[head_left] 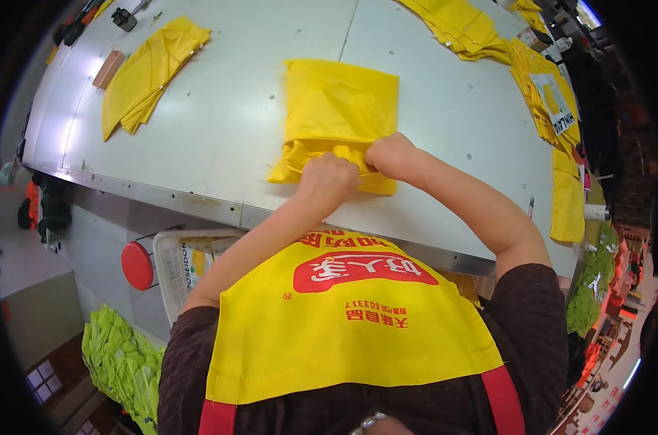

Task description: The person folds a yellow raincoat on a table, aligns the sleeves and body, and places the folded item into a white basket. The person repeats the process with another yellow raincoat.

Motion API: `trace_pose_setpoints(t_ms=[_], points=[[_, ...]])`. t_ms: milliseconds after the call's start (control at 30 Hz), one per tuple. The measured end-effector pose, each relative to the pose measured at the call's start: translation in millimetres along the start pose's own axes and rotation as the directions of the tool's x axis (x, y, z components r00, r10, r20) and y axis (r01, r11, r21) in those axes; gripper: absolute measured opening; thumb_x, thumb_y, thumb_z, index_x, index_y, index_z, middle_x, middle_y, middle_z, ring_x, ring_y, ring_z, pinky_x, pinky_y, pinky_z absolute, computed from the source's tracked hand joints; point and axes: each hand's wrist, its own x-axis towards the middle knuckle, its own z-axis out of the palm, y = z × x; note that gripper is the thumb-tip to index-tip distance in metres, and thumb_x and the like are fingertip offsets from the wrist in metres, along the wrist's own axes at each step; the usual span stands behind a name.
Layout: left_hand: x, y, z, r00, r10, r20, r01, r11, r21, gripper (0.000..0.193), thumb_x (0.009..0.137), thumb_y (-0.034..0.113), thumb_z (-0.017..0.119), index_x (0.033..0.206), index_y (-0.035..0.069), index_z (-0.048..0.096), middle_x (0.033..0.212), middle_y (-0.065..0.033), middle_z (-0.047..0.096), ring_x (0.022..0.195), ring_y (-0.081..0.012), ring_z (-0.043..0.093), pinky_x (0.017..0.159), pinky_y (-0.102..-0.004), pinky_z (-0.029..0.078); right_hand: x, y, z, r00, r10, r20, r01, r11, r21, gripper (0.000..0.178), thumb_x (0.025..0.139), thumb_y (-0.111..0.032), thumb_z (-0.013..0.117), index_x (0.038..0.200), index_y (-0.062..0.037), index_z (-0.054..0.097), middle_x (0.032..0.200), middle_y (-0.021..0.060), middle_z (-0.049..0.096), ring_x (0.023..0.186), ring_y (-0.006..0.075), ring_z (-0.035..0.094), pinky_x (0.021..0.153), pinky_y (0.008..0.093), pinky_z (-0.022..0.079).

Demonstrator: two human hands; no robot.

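Table (pixel 220 101): pale top, metal edge, glare at left
Stool (pixel 137 265): round red seat
Window (pixel 44 382): pale panes, lower left
Strip light (pixel 631 384): white

smooth grey tabletop (pixel 224 116) below fingers (pixel 338 165) | squarish yellow fabric-like bundle (pixel 340 101) touching them | flat yellow fabric-like stacks (pixel 155 69) to their left and right

Left hand (pixel 330 174): fingers curled inward, back of hand upward, fingertips hidden. Left forearm (pixel 271 241): bare, pointing toward one o'clock. Right hand (pixel 391 155): just beside the left, at its two o'clock, closed, knuckles upward. Right forearm (pixel 475 199): bare, angled toward ten o'clock from a bent right elbow (pixel 523 250). Both wrists appear nearly straight.
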Motion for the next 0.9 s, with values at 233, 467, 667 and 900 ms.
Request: trace_pose_setpoints(t_ms=[233, 467, 667, 900], points=[[-14.5, -45.1, 4.4, 0.985, -0.078, 0.154, 0.085, 0.995, -0.041, 0.033, 0.072, 0.042, 0.068, 0.067, 0.01, 0.063, 0.066, -0.0065, 0.062, 0.072, -0.0264, 0.057, 0.062, -0.0383, 0.047, -30.5, 34.7, 22.5, 0.922, -0.056, -0.383, 0.133, 0.975, 0.178, 0.018, 0.079, -0.006, 0.05, 0.087, -0.0059, 0.067, 0.087, 0.012, 0.065, 0.075, 0.026, 0.063, 0.065, 0.0342, 0.05], [-9.4, -49.4, -13.3, 0.931, -0.07, 0.358, 0.122, 0.985, -0.126, 0.03, 0.072, 0.036, 0.069, 0.069, 0.007, 0.063, 0.073, -0.0097, 0.062, 0.078, -0.028, 0.057, 0.067, -0.0384, 0.046, -77.0, 11.7, 44.6, 0.742, 0.172, -0.648, 0.239, 0.836, 0.495, 0.018, 0.077, -0.004, 0.061, 0.095, -0.0027, 0.06, 0.09, 0.0115, 0.062, 0.081, 0.0257, 0.06, 0.07, 0.0319, 0.049], [-8.0, -27.6, -9.3, 0.939, 0.3, -0.168, -0.322, 0.939, -0.123, 0.022, 0.069, 0.019, 0.071, 0.081, 0.006, 0.059, 0.095, -0.0113, 0.056, 0.088, -0.0284, 0.052, 0.078, -0.0378, 0.043, -56.7, -5.0, 78.3, 0.645, 0.255, -0.72, 0.081, 0.915, 0.396, 0.015, 0.072, -0.002, 0.062, 0.085, -0.0039, 0.054, 0.088, 0.0112, 0.058, 0.086, 0.0287, 0.056, 0.075, 0.0348, 0.048], [13.6, 2.8, 18.7, 0.955, 0.295, 0.027, -0.288, 0.946, -0.152, 0.025, 0.073, 0.022, 0.068, 0.087, 0.004, 0.056, 0.09, -0.0112, 0.056, 0.088, -0.0287, 0.053, 0.076, -0.0368, 0.044, -55.1, 1.6, 88.3, 0.607, 0.066, -0.792, 0.136, 0.973, 0.186, 0.013, 0.071, 0.0, 0.054, 0.083, -0.0007, 0.049, 0.086, 0.0147, 0.055, 0.079, 0.0303, 0.055, 0.07, 0.0366, 0.047]])
